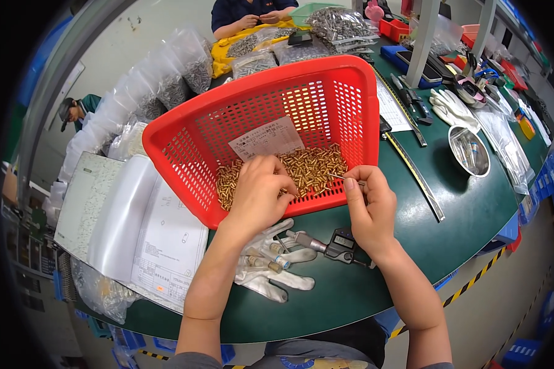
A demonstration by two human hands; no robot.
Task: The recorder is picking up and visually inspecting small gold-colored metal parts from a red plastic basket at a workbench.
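A red perforated plastic basket (184, 147) sits tilted on the green table, holding a heap of small brass cylindrical parts (311, 163) and a white paper slip (266, 138). My left hand (258, 194) reaches into the basket's near edge, fingers curled down onto the brass parts. My right hand (369, 206) is at the basket's near right corner, pinching a thin metal pin (337, 177) that points left over the parts.
A digital caliper (332, 244) and white work gloves (268, 270) lie just below my hands. Paper drawings (160, 246) and bagged parts lie left. A steel bowl (469, 152), more gloves, rulers and tools are right. Another person sits across the table.
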